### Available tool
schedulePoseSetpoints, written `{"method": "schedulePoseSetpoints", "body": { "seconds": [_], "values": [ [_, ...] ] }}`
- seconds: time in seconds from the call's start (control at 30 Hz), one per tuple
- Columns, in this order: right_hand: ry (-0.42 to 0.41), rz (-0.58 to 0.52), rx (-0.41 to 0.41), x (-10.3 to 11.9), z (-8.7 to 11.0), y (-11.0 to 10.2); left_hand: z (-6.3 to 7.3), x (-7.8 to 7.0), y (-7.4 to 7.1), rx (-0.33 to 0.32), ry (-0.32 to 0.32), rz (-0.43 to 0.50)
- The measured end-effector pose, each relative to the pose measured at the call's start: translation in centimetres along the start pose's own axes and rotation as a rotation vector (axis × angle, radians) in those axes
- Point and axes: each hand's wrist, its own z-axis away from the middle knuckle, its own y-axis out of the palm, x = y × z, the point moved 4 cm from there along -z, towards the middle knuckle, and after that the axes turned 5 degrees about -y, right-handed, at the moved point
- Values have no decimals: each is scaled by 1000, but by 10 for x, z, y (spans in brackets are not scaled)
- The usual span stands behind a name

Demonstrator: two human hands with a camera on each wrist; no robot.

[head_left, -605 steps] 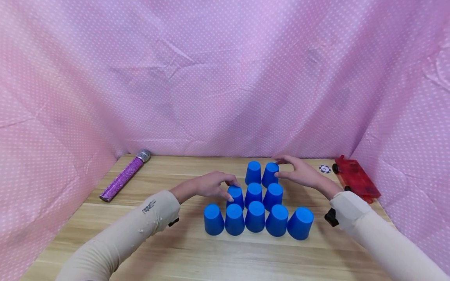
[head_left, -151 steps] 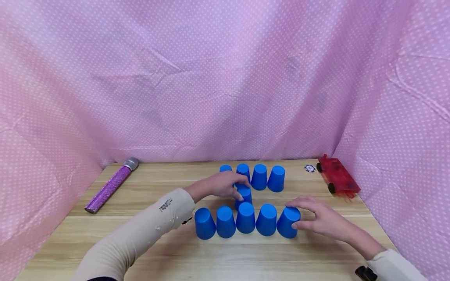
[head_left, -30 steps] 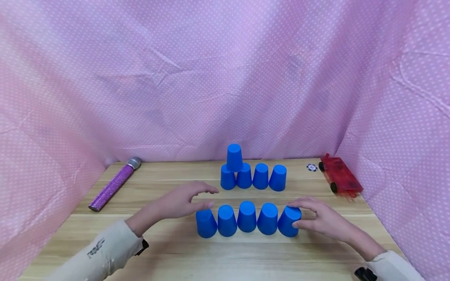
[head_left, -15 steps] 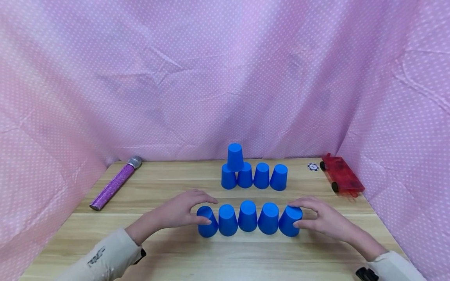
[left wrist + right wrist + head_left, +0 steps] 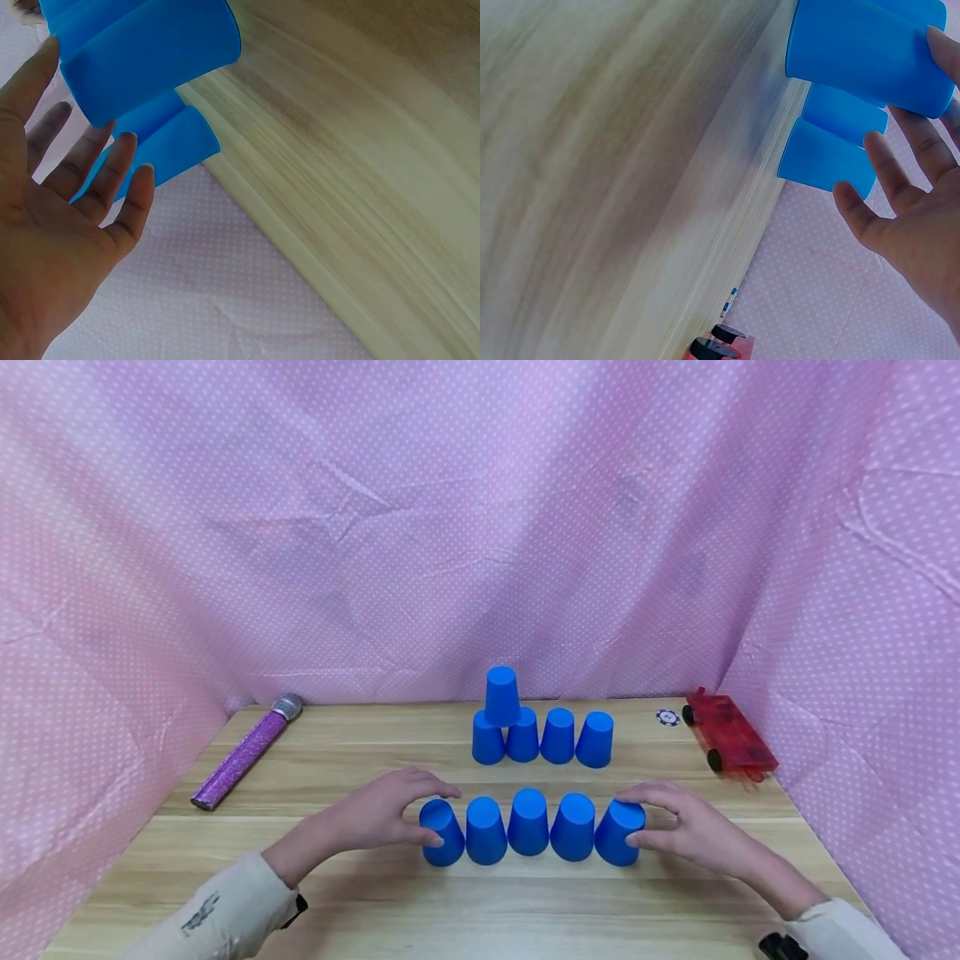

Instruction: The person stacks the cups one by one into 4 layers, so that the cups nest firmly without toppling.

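Note:
Five upside-down blue cups form a front row on the table. My left hand (image 5: 378, 810) is around the top of the leftmost blue cup (image 5: 444, 843), thumb tip at its front side and the other fingers extended behind it. In the left wrist view these fingers are spread and loosely bent beside the cup. My right hand (image 5: 693, 831) holds the rightmost blue cup (image 5: 617, 843) near its top, thumb in front and fingers behind. Farther back stands a row of several blue cups (image 5: 558, 737), with another blue cup (image 5: 502, 697) stacked across the two leftmost.
A purple glitter microphone (image 5: 247, 752) lies at the left of the wooden table (image 5: 480, 910). At the back right are a poker chip (image 5: 667, 717) and a red toy car (image 5: 727, 735). A pink dotted cloth (image 5: 480, 527) surrounds the table's back and sides.
A cup from behind the front row now sits atop the back row. My left hand moved from there down to the leftmost front cup; my right hand stayed at the rightmost one.

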Motion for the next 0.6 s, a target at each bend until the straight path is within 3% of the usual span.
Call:
{"method": "schedulePoseSetpoints", "body": {
  "seconds": [0.33, 0.6],
  "values": [
    [6, 4, 2, 0, 0, 0, 3, 2, 2, 10, -9, -38],
    [19, 12, 2, 1, 0, -1, 1, 1, 1, -18, 31, -76]
  ]
}}
